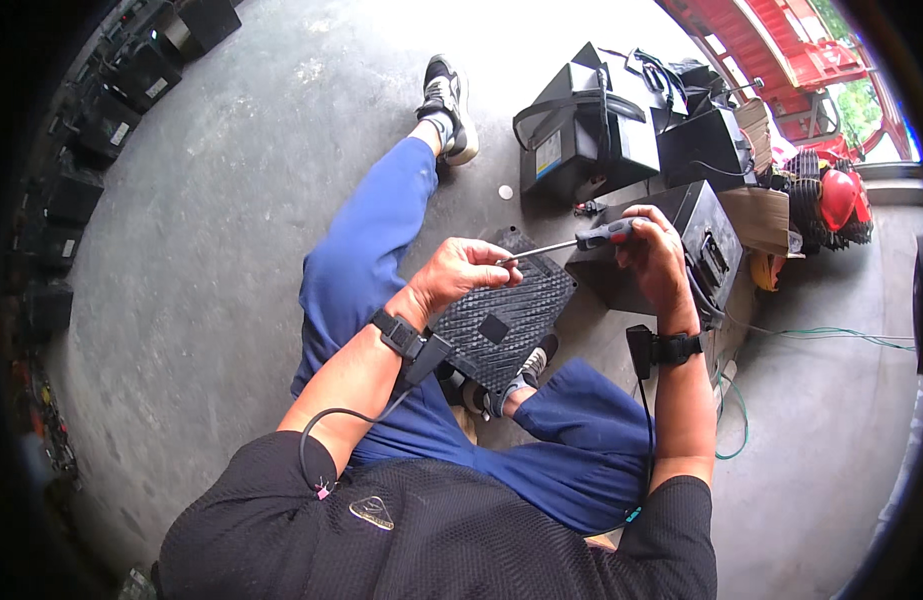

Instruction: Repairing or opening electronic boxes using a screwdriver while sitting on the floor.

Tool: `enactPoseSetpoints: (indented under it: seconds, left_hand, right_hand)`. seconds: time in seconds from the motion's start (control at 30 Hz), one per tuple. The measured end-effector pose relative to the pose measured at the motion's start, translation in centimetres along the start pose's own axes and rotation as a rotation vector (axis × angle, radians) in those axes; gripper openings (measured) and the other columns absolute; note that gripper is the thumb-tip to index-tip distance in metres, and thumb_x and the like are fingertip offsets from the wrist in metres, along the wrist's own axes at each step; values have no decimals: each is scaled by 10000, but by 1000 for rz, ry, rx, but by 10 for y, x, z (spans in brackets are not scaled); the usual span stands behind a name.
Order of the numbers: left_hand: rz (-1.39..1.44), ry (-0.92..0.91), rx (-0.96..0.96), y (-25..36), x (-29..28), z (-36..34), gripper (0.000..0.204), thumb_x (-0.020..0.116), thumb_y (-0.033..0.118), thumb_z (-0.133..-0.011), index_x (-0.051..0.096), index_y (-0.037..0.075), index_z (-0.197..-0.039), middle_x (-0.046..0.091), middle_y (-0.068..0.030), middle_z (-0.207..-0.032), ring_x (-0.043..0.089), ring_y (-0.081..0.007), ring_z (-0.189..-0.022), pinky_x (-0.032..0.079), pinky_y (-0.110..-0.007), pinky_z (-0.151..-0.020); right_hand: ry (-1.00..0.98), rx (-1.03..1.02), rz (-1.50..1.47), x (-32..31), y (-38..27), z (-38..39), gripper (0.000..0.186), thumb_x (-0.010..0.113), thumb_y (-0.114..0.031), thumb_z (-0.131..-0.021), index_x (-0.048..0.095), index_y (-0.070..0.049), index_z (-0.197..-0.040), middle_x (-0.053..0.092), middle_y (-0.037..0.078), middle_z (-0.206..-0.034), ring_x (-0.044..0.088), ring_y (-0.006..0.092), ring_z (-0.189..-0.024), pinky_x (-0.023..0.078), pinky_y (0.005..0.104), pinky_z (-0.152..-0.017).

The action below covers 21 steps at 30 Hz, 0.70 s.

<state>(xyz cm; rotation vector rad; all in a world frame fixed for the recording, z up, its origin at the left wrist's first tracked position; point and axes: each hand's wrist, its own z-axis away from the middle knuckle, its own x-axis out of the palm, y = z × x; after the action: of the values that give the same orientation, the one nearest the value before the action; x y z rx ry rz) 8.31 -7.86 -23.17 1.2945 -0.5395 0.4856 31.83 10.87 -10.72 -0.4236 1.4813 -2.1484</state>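
My right hand (661, 258) is wrapped round the grey and red handle of a screwdriver (547, 248), its shaft pointing left. At the tip of that shaft, the thumb and fingers of my left hand (461, 272) are pinched together. Whatever small piece they hold there is too small to make out. Below the shaft, between my legs, lies a black ribbed rectangular panel (511, 318) with a small dark square in its middle. Part of it is hidden by my left hand and wrist.
Black box-shaped units (591, 130) with cables stand ahead to the right; a nearer black box (716, 245) sits beside my right hand. A red helmet (838, 198) and cardboard (759, 218) are beyond. Green wire (831, 332) crosses the floor. Black cases (96, 125) line the left.
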Motion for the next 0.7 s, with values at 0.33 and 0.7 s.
enactPoseSetpoints:
  seconds: [0.33,0.7]
  left_hand:
    - [58,41,-30,-9,-1,-4,299,635,33,-905,639,-23,-1199,714,-151,-1068,698,-243,-966,559,-357,-853]
    - [66,134,-70,-8,1,-3,236,635,49,-925,647,-45,-1142,719,-190,-1020,717,-278,-914,587,-390,-825]
  right_hand:
    - [53,9,26,-9,1,2,249,524,-186,-932,587,-36,-1121,670,81,-835,615,142,-627,509,261,-594]
    - [28,3,33,-10,2,5,254,548,-182,-931,581,-42,-1140,668,79,-863,613,130,-646,514,254,-616]
